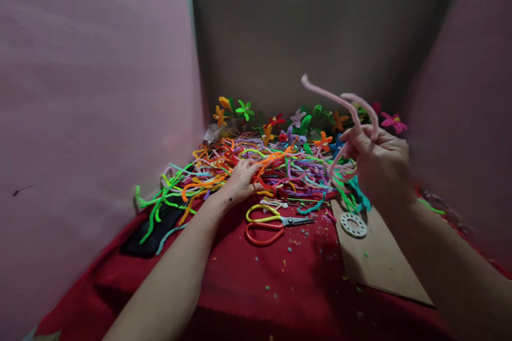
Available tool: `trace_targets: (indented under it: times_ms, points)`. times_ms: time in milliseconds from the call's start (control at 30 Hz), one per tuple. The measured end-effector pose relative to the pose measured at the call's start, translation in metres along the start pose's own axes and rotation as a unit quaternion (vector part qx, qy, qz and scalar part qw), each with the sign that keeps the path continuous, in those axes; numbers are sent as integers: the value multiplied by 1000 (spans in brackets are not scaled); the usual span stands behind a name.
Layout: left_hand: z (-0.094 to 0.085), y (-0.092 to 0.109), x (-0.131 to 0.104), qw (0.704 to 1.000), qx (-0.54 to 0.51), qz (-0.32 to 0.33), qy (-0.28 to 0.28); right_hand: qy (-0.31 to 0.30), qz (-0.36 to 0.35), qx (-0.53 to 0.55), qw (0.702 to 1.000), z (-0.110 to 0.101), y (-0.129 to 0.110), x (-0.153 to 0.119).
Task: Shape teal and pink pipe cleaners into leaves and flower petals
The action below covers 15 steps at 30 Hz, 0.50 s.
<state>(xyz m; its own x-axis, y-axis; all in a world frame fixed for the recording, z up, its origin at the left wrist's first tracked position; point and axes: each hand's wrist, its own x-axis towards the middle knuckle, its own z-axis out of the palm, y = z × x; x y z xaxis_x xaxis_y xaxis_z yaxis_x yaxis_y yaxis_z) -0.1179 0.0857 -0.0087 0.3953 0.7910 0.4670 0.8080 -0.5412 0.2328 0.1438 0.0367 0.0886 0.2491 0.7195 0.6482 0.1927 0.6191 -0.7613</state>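
Observation:
My right hand is raised at the right, closed around pale pink pipe cleaners. One end sticks up to the left, another part arches over the fingers, and more hangs below the hand. My left hand reaches into a tangled heap of many-coloured pipe cleaners. Its thumb and fingers are apart among orange and red strands, and some fingertips are hidden there. Just in front of the heap lie scissors with one yellow and one red handle loop, blades pointing right.
Pipe-cleaner flowers stand along the back. A white ring with holes rests on a brown board at the right. Green strands lie over a dark flat object at left. Scraps dot the red cloth. Pink walls flank the table.

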Motion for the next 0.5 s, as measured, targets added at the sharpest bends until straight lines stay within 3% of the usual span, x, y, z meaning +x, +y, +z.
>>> trace_targets:
  times_ms: [100, 233, 400, 500]
  points:
    - [-4, 2, -1, 1000, -5, 7, 4, -27, 16, 32, 999, -5, -14, 4]
    - [-14, 6, -5, 1000, -6, 23, -4, -78, 43, 60, 994, 5, -12, 2]
    - [-20, 8, -8, 997, 13, 59, -43, -165, 70, -58, 982, 41, 17, 6]
    - [-14, 9, -9, 998, 34, 45, -36, -237, 41, -145, 960, 72, 35, 12]
